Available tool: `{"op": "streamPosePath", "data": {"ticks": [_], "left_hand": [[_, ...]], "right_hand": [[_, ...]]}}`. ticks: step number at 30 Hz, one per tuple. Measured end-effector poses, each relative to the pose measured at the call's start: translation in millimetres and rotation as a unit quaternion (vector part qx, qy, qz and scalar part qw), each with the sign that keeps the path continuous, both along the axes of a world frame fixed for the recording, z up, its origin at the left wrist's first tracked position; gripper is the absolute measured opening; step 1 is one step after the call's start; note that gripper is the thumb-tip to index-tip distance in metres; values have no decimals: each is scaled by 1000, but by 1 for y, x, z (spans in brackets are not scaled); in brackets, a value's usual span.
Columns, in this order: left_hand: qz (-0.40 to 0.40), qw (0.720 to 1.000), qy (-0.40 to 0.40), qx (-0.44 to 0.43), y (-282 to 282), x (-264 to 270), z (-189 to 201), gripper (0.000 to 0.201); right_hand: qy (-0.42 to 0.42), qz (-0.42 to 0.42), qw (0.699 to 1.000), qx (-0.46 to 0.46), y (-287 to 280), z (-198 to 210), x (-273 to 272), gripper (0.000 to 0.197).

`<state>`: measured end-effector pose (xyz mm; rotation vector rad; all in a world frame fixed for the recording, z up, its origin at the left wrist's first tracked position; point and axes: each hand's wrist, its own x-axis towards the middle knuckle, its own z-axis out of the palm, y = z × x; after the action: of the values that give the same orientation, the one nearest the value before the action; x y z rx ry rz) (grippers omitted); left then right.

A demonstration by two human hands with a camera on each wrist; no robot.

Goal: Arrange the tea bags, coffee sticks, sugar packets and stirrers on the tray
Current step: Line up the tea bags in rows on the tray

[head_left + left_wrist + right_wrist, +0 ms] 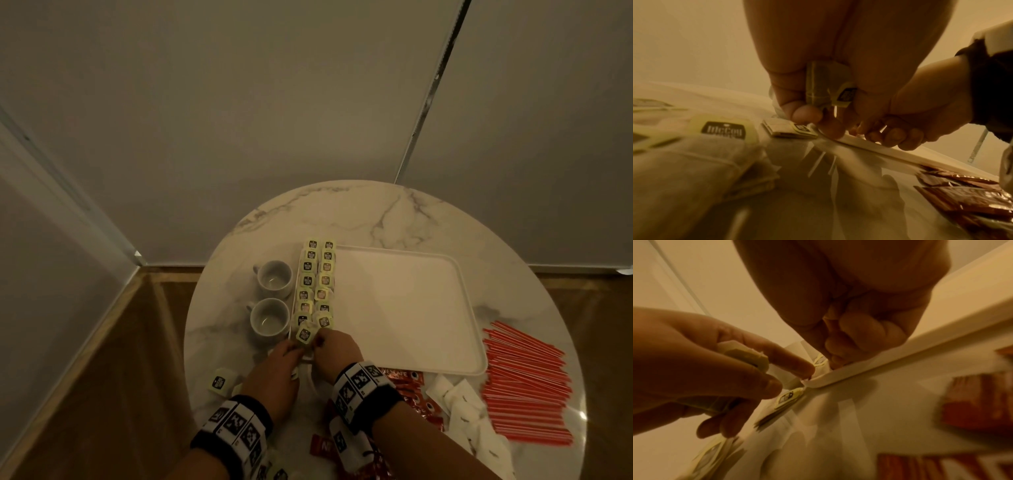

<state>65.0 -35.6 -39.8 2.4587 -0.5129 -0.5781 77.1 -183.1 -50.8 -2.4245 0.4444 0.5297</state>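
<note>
A white tray (404, 308) lies on the round marble table. Two columns of green-tagged tea bags (317, 281) run along its left edge. Both hands meet at the tray's near-left corner. My left hand (294, 346) grips a small bunch of tea bags (826, 84) in its palm, with thumb and forefinger pinched together. My right hand (320, 341) has its fingers curled at the tray rim (900, 353) and pinches one tea bag (304, 335) at the near end of the columns. Coffee sticks (407, 387), white sugar packets (459, 404) and red stirrers (527, 383) lie on the table.
Two empty white cups (274, 277) (269, 318) stand just left of the tray. A loose tea bag (221, 381) lies near the table's left edge, and more lie under my left wrist (723, 129). A wall stands close behind the table.
</note>
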Motion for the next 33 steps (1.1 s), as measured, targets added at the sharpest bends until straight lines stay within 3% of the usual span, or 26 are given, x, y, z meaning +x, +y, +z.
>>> {"op": "streamPosePath", "data": {"ticks": [10,25,33], "left_hand": [[27,999,26,-1,-5,4,-7,68],[32,999,3,7,-3,-2,-10,58],[33,999,-4,-7,-6,-5,0,56]], "right_hand": [[-22,-8,1000,-12,0,-1,-2,23],[-30,21,999,-19,8,-3,0,26],[-53,-34,998,-3,-10,6,-4,25]]}}
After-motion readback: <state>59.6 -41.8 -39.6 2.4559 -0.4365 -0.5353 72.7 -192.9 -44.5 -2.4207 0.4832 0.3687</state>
